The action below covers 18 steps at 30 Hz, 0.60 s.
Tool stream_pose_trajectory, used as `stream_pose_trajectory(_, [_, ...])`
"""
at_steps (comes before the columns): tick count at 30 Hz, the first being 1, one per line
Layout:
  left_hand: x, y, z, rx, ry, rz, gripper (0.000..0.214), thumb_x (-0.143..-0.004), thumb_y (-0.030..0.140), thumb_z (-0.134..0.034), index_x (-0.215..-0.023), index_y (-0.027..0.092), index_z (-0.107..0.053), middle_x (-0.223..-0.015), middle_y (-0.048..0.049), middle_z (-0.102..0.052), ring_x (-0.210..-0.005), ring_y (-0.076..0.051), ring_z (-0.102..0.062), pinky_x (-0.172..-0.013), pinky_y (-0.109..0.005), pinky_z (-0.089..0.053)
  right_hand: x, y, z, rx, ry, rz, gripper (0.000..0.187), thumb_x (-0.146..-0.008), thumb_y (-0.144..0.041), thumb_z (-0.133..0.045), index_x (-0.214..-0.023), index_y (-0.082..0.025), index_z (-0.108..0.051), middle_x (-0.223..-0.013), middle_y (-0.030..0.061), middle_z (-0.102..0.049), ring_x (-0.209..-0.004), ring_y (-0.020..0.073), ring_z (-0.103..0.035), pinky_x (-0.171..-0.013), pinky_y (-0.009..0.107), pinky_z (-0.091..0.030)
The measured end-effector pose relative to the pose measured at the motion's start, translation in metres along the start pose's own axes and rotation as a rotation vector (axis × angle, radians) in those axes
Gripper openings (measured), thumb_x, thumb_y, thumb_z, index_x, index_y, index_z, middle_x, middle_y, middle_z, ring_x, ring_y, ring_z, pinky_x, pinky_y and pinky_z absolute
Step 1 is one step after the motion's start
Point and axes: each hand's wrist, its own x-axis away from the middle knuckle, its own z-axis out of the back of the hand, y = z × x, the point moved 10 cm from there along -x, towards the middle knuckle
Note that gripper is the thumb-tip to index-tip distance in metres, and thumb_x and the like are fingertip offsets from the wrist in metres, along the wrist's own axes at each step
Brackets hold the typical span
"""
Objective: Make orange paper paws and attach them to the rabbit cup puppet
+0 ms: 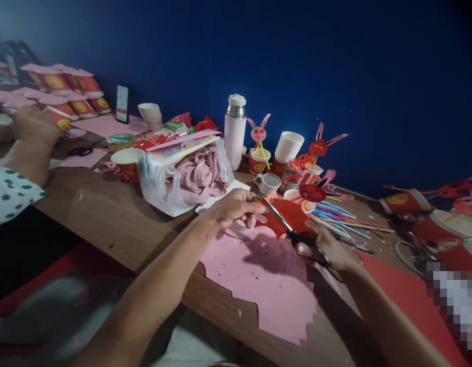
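My left hand (236, 208) pinches the left edge of a piece of red paper (295, 213), which has scalloped cuts along its lower side. Black-handled scissors (279, 216) are gripped in my right hand (331, 247), and their blades lie across the paper, pointing toward my left fingers. How far the blades are parted is hard to make out. Below both hands a ragged-edged pink paper sheet (251, 280) lies on the wooden table (106, 224), with small dark scraps scattered over it. The paper's right edge reaches my right fingers.
A plastic bag (159, 188) with pink cloth, a pink flask (234, 132) and rabbit-topped cups (260, 160) stand behind. Colored sticks (346, 219) and red paper (404, 300) lie right. At left, another person's hand (35, 127) is near stacked cups and scissors (83, 149).
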Motion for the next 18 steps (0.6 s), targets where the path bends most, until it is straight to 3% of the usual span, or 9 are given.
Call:
stream_pose_trajectory(5, [-0.0031,0.0001,0.0047,0.056,0.057,-0.046,0.016,-0.067,0.022,-0.065,-0.061,0.012,-0.054,-0.044,0.0053,-0.048,-0.032,-0.001,-0.034,-0.039,-0.019,-0.038,-0.0021,-0.0059,0.0011,0.029,0.057,0.020,0.045,-0.053,-0.047,-0.073,-0.068,-0.019,-0.041,-0.046,-0.0077,-0.042,-0.038,0.0055,-0.035,-0.035,0.019,-0.024])
stream_pose_trajectory(12, [-0.0076,-0.0017,0.0032,0.119,0.100,-0.116,0.020,-0.064,0.027,-0.068,-0.064,0.012,-0.054,-0.053,0.0037,-0.053,-0.036,-0.003,-0.041,-0.037,-0.018,-0.038,-0.0062,-0.0037,0.0004,0.067,0.123,0.078,0.038,-0.058,-0.048,-0.068,-0.069,-0.018,-0.046,-0.042,-0.0065,-0.045,-0.035,0.0070,-0.039,-0.034,0.020,-0.028])
stream_pose_trajectory(18, [-0.0088,-0.0011,0.0068,0.159,0.140,-0.138,0.021,-0.061,0.026,-0.070,-0.062,0.013,-0.053,-0.051,0.0037,-0.054,-0.034,-0.002,-0.039,-0.035,-0.017,-0.037,-0.0086,-0.0018,-0.0060,-0.015,0.073,0.143,0.043,-0.061,-0.056,-0.065,-0.066,-0.018,-0.045,-0.044,-0.0058,-0.045,-0.035,0.0064,-0.039,-0.034,0.019,-0.030])
